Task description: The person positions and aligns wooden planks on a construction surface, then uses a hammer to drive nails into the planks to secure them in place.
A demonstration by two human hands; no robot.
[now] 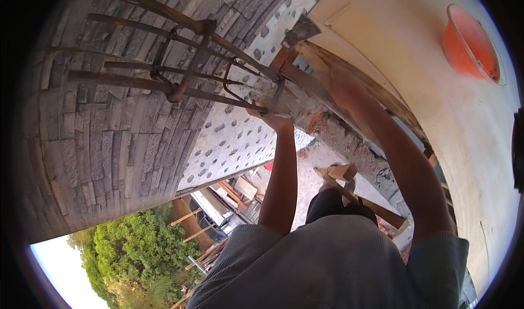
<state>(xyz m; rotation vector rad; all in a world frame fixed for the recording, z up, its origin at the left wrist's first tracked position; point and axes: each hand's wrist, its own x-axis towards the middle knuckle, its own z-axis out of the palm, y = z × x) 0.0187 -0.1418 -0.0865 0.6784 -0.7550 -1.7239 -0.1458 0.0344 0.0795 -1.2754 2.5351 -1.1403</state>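
My left hand [273, 121] reaches up to the lower end of a rusty rebar cage [188, 63], beside the rough broken top of a brick and mortar wall [349, 137]. Its fingers look curled, but what they close on is hidden. To its right is my right hand [345, 90], smeared by motion above the wall, beside a long wooden board [382, 99]. Beyond that hand shows a blurred grey block [301, 31], perhaps a hammer head. I cannot tell whether the right hand holds it.
Grey stacked-stone cladding [109, 145] fills the left, bordered by a white wall strip with dark dabs [234, 137]. An orange bucket [470, 44] stands on pale sheeting [436, 112] at right. A timber piece [385, 213] lies below; planks and green trees [139, 249] show lower left.
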